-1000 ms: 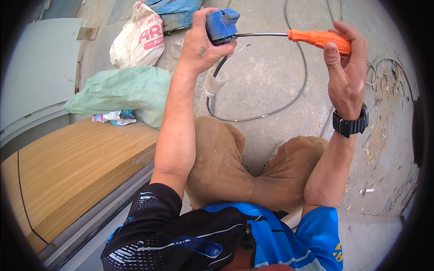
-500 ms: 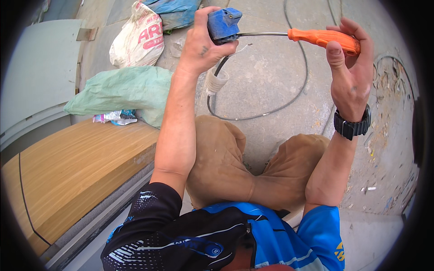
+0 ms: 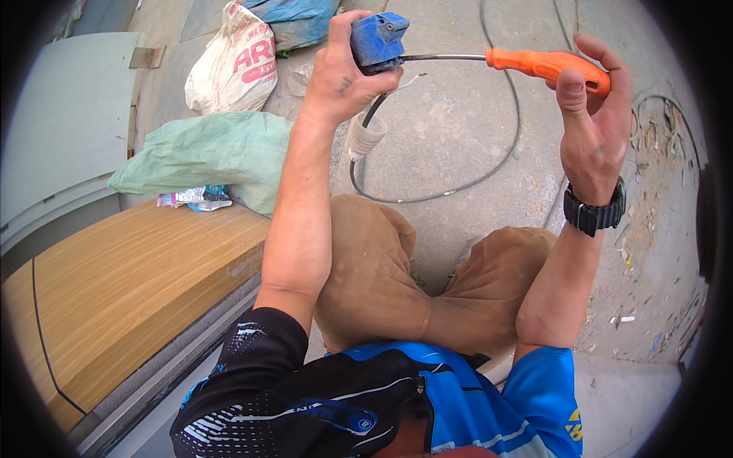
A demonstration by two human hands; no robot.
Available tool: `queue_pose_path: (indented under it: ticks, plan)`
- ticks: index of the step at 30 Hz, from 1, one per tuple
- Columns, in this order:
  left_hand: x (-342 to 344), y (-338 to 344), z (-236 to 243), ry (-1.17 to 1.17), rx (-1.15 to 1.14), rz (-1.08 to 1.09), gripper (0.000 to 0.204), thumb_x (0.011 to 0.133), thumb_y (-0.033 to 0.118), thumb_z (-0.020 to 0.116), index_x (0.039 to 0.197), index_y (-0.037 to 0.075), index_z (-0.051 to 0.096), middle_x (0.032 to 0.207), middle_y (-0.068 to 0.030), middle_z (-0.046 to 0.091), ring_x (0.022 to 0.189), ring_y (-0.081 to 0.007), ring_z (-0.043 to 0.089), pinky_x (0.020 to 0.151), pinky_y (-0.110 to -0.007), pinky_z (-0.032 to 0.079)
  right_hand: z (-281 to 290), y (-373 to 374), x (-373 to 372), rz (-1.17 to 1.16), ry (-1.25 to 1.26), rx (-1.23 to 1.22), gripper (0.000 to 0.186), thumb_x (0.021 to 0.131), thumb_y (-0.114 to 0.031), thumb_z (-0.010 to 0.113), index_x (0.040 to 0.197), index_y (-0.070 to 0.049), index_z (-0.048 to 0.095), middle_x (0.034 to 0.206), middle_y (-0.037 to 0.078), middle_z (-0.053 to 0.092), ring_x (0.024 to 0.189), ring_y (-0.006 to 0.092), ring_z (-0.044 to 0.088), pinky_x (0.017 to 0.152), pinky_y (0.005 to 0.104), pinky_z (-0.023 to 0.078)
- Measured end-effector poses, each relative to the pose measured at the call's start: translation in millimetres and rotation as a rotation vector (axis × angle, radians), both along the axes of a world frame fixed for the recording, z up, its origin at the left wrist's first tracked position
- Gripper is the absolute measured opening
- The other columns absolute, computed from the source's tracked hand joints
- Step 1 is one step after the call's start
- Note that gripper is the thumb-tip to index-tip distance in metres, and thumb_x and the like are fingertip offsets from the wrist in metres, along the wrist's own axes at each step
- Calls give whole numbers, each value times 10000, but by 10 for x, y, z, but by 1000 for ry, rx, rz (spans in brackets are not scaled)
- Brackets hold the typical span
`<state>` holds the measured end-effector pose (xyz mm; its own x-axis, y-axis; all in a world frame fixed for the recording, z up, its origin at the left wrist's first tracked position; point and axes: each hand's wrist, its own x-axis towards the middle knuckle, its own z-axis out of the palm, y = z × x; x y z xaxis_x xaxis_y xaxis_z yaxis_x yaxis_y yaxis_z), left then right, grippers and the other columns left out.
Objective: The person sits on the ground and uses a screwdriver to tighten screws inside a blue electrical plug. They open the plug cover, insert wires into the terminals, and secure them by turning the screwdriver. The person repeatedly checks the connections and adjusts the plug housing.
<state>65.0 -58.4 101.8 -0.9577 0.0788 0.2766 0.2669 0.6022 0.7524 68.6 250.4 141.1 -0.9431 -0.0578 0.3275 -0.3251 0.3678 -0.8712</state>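
Blue plug (image 3: 376, 40), one, at twelve o'clock near the upper edge, raised above the floor (image 3: 450, 114). Its body is scuffed, with one dark underside part.

Left hand (image 3: 336, 82), just left of twelve o'clock: grips the plug, thumb below and fingers behind it. Right hand (image 3: 592, 145), at two o'clock: pinches one orange screwdriver (image 3: 538, 65) loosely by the rear of its handle, thumb on the near side, fingers partly spread beyond.

The screwdriver's single metal shaft points toward nine o'clock and reaches the plug's lower right side. Its tip is hidden; whether it sits in a screw cannot be told.

One black cable (image 3: 372, 112) runs from beneath the left hand through one white ribbed sleeve (image 3: 366, 139) and curves over the floor. One thin pale wire end (image 3: 412, 81) sticks out beside the left thumb.

One black wristwatch (image 3: 594, 217) is on the right wrist, at three o'clock.

Three bags counted: white (image 3: 217, 84) at eleven o'clock, blue (image 3: 301, 24) between eleven and twelve, green (image 3: 198, 156) at ten. One wooden board (image 3: 137, 275) lies between eight and nine.
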Motion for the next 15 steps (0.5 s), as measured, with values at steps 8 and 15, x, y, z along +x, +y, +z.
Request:
queue_pose_path:
  ticks: [8, 15]
  plan:
    - [-30, 48, 16, -12, 15, -2, 755, 708, 146, 853, 1312, 88, 405, 990, -103, 669, 887, -184, 668, 823, -332, 549, 145, -30, 45, 46, 73, 69, 588, 969, -355, 640, 1400, -10, 438, 1207, 148, 651, 1091, 215, 634, 989, 359, 506]
    - [-45, -52, -27, 38, -16, 12, 759, 696, 116, 848, 1313, 100, 407, 1035, -101, 639, 883, -183, 643, 818, -329, 538, -25, -119, 0, 36, 144, -6, 536, 970, -288, 655, 1380, -11, 452, 1268, 178, 621, 1058, 208, 648, 909, 330, 551]
